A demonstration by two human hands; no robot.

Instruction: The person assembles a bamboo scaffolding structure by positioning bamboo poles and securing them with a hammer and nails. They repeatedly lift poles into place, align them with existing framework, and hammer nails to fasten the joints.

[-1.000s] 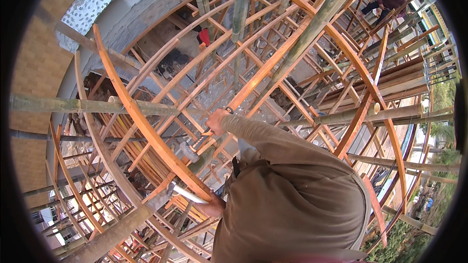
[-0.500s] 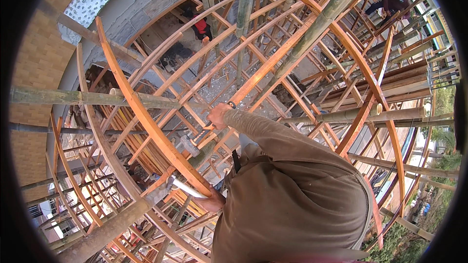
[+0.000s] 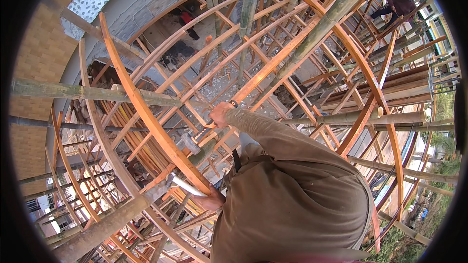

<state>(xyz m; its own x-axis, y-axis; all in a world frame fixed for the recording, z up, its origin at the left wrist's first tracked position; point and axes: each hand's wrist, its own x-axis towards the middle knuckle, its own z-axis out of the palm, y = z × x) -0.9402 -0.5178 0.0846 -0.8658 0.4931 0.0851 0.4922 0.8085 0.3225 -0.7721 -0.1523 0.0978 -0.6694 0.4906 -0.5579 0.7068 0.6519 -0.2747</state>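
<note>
My right hand (image 3: 222, 115), at the end of a dusty brown sleeve, is wrapped around the orange-and-black handle of a hammer (image 3: 189, 142). Its blocky grey head points down to the left, beside a curved orange-brown wooden strip (image 3: 146, 112). Lower down, my left hand (image 3: 212, 199) is closed at the near end of that strip. A white-handled tool (image 3: 187, 185) with a dark metal head also runs into this hand, just under the strip. My left fingers are partly hidden, so how they share the two cannot be made out.
Bamboo poles (image 3: 92, 98) and wooden battens cross all around in an open lattice. A thick pole (image 3: 112, 220) lies lower left. Rubble shows far below, where a person in red (image 3: 186, 17) is. Another person (image 3: 402, 2) sits at upper right. A tiled wall (image 3: 34, 58) rises left.
Both hands keep their grips with hardly any movement. The whole view has shifted slightly. At upper right the other person sits more upright, and the person in red below has shifted slightly.
</note>
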